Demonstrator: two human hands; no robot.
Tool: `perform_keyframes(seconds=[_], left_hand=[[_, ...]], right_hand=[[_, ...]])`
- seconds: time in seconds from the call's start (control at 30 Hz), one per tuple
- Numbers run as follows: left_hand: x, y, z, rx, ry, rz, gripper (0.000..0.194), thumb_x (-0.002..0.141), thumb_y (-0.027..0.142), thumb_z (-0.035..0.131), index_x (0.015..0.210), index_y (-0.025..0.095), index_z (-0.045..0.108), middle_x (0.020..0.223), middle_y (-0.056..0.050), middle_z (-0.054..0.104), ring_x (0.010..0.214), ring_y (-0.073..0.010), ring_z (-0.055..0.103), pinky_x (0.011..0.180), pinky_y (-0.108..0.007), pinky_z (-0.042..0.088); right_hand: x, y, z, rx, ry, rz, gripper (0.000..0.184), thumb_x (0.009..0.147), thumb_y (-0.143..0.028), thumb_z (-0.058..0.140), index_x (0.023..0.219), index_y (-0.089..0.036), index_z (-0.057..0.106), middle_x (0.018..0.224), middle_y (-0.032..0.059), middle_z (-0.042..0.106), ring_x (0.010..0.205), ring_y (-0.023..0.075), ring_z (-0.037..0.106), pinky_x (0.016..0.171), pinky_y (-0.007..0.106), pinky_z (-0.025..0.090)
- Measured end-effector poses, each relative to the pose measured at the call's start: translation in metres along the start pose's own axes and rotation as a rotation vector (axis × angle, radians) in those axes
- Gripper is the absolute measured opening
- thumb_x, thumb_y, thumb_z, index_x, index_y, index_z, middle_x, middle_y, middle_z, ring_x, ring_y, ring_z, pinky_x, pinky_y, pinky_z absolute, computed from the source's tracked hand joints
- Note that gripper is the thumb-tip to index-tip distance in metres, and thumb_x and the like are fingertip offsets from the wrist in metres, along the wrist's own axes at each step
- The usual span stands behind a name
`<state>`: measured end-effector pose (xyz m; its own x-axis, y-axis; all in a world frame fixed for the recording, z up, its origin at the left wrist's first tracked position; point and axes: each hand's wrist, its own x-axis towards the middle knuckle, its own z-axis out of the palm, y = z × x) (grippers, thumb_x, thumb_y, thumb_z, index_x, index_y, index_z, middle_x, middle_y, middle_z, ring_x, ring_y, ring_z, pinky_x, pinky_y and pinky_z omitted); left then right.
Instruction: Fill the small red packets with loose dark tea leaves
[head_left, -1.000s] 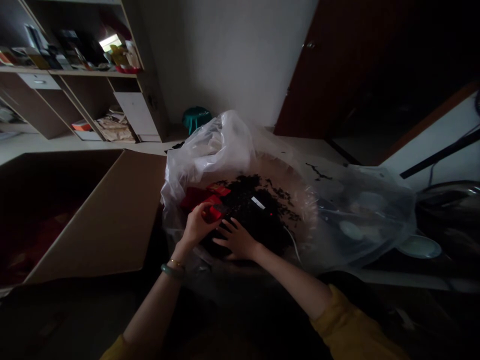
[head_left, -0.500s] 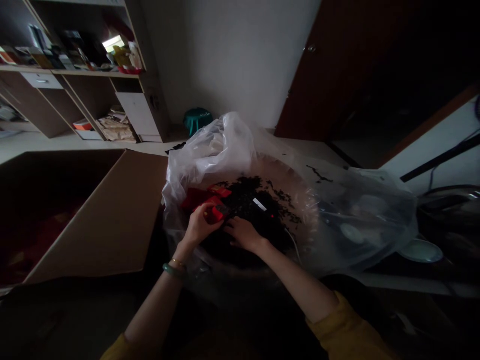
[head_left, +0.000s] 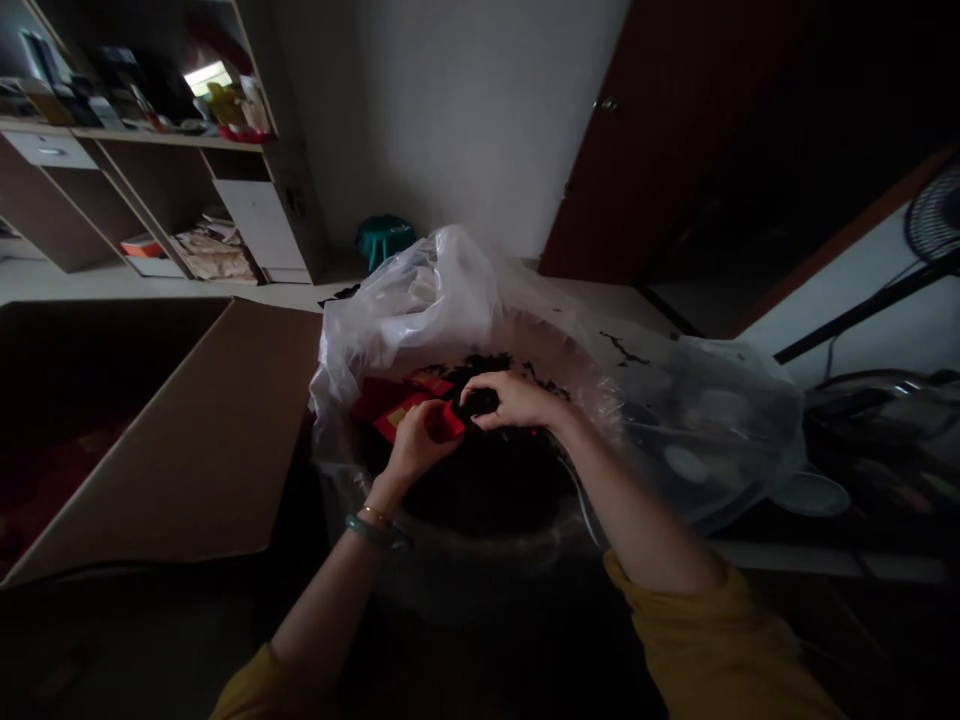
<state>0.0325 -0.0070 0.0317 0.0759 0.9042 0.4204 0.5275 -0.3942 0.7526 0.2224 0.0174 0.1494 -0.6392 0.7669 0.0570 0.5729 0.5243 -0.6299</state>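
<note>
A round basket lined with clear plastic (head_left: pixel 465 290) holds a heap of dark loose leaves (head_left: pixel 495 470). My left hand (head_left: pixel 416 445) is closed on a small red packet (head_left: pixel 444 422) held over the heap. My right hand (head_left: pixel 510 400) is cupped just right of the packet, fingers curled round a pinch of the dark leaves at the packet's mouth. More red packets (head_left: pixel 390 400) lie at the heap's left edge. A green bangle sits on my left wrist.
An open cardboard box (head_left: pixel 187 430) stands to the left. Shelves (head_left: pixel 142 150) with clutter fill the back left, a teal stool (head_left: pixel 384 238) stands by the wall, and a brown door (head_left: pixel 645 150) is at back right. Plates (head_left: pixel 806 492) lie under plastic at right.
My right hand lifted off the leaf heap, where it lay flat, and rose to the red packet with leaves in its fingers. The left hand kept its hold on the packet.
</note>
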Motion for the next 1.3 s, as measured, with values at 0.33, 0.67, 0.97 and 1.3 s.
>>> perform_keyframes(seconds=[0.33, 0.67, 0.97, 1.3], left_hand=[[0.001, 0.000, 0.012, -0.079, 0.010, -0.025, 0.051, 0.059, 0.027, 0.078, 0.105, 0.020, 0.057, 0.097, -0.007, 0.067, 0.086, -0.0206, 0.064, 0.075, -0.034, 0.052], [-0.004, -0.001, 0.017, -0.057, 0.000, -0.012, 0.049, 0.059, 0.025, 0.078, 0.102, 0.020, 0.056, 0.092, -0.004, 0.065, 0.084, -0.0194, 0.061, 0.073, -0.032, 0.051], [-0.013, -0.011, 0.025, 0.006, 0.008, -0.027, 0.059, 0.054, 0.025, 0.080, 0.107, 0.019, 0.054, 0.096, -0.005, 0.064, 0.089, -0.0223, 0.060, 0.080, -0.037, 0.049], [-0.014, -0.021, 0.024, -0.008, -0.021, 0.016, 0.053, 0.057, 0.032, 0.080, 0.103, 0.018, 0.055, 0.091, -0.004, 0.062, 0.083, -0.0198, 0.059, 0.076, -0.035, 0.049]], right_hand=[[0.006, -0.007, 0.002, -0.209, 0.077, 0.072, 0.042, 0.061, -0.013, 0.072, 0.102, -0.018, 0.063, 0.101, 0.0050, 0.060, 0.091, 0.0173, 0.058, 0.081, 0.029, 0.044], [0.008, -0.003, 0.016, -0.396, 0.013, 0.185, 0.025, 0.067, -0.021, 0.075, 0.092, -0.020, 0.072, 0.091, 0.0049, 0.067, 0.086, 0.0193, 0.061, 0.075, 0.026, 0.043], [0.011, -0.002, 0.046, -0.342, 0.034, 0.130, 0.037, 0.063, -0.029, 0.081, 0.096, -0.018, 0.068, 0.088, 0.0064, 0.065, 0.092, 0.0213, 0.054, 0.080, 0.029, 0.042], [0.005, 0.004, 0.048, -0.292, -0.047, 0.122, 0.015, 0.078, -0.021, 0.065, 0.093, -0.021, 0.071, 0.082, 0.0039, 0.062, 0.084, 0.0165, 0.057, 0.073, 0.024, 0.041]])
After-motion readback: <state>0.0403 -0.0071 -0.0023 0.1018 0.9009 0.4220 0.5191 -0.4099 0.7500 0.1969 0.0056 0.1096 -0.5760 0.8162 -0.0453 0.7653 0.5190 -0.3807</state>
